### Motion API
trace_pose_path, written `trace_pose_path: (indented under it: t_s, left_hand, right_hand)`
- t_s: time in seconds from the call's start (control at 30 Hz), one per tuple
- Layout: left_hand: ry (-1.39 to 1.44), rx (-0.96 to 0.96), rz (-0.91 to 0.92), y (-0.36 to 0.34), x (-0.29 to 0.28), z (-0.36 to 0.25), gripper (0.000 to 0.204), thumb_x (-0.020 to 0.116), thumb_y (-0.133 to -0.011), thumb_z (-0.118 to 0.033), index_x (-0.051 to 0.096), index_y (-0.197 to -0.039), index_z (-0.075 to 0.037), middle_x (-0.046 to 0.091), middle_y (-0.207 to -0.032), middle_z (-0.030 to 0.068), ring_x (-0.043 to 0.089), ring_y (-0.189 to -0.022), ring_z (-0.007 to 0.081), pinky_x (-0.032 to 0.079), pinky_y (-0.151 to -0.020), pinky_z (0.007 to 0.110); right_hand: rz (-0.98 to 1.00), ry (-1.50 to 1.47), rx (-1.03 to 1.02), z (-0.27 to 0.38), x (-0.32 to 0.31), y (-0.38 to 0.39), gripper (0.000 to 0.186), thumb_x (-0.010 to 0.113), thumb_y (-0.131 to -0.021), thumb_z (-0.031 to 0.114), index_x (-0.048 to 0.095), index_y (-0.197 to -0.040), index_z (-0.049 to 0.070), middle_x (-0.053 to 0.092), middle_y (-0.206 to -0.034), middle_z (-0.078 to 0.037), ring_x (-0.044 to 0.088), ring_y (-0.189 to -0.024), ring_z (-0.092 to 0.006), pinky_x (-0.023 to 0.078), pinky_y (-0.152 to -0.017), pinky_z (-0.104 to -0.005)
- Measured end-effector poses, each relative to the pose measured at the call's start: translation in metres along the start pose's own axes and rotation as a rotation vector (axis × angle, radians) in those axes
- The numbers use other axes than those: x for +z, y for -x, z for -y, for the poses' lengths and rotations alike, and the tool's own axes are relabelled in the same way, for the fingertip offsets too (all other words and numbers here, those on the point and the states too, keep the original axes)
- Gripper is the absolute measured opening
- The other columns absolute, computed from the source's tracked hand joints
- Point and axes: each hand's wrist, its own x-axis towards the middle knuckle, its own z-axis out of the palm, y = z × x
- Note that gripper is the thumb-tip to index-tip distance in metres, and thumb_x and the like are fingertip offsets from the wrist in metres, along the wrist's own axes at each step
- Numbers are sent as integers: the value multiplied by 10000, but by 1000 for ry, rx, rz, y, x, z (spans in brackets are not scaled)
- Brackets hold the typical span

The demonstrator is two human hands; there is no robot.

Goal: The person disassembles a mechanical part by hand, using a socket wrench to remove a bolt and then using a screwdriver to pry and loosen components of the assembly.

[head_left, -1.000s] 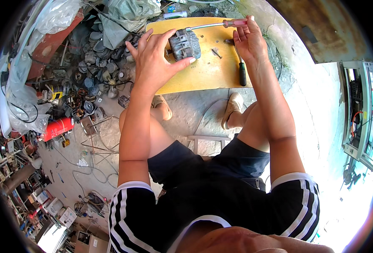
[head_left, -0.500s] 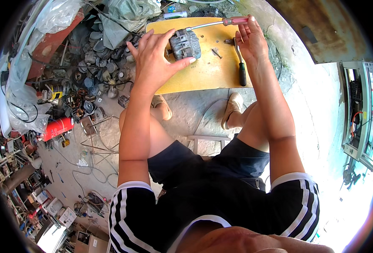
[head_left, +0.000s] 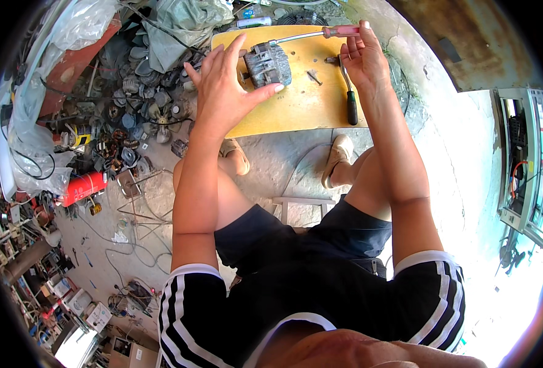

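Note:
A grey, worn motor-like metal housing (head_left: pixel 271 66) rests on a yellow board (head_left: pixel 320 113). My left hand (head_left: pixel 219 86) is beside its left side, fingers spread, index raised off the housing, thumb resting along its near edge. Pinched at its handle by my right hand (head_left: pixel 366 61), a screwdriver (head_left: pixel 342 30) with a translucent red handle lies nearly level. Its long shaft reaches left to the housing's far upper edge; exactly what the tip meets is too small to tell. Below my right hand lies a ratchet wrench (head_left: pixel 352 104) with a dark green handle. A bolt (head_left: pixel 315 78) lies between housing and wrench.
Scrap motor parts (head_left: pixel 155 92) are heaped left of the board, with plastic sheeting (head_left: pixel 185 30) over some. A red cylinder (head_left: pixel 85 187) lies farther left. Cables (head_left: pixel 130 248) trail over the floor. A small stool (head_left: pixel 302 202) shows between my legs; a rusty panel (head_left: pixel 461 37) stands at far right.
My left index finger has lifted away from the housing's upper corner, while the thumb stays against it. The housing and the screwdriver have shifted very slightly left.

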Motion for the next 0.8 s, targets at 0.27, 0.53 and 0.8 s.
trace_pose_path:
  t_s: [0.27,0.53,0.8]
  left_hand:
    - [-33,14,1,1,1,0,905,840,-622,-578,535,-1368,-166,590,-1304,161,432,-1341,352,87,-1097,733]
    - [-62,35,20,1,0,2,888,839,-621,-582,544,-1357,-182,601,-1294,160,431,-1344,346,90,-1096,734]
    - [-68,43,35,0,-3,-2,862,828,-633,-591,570,-1349,-186,609,-1289,135,437,-1335,347,99,-1095,732]
  right_hand:
    - [199,-25,-1,-6,-16,-14,224,521,-1040,281,586,-1191,129,608,-1061,-9,584,-1013,-128,445,-926,-321]
    - [-3,4,-18,-2,1,0,203,495,-1049,236,586,-1203,140,618,-1090,-44,583,-992,-131,452,-937,-322]
    - [162,-56,17,-8,-17,-18,214,505,-1047,267,595,-1182,127,622,-1092,-35,586,-998,-121,438,-937,-305]
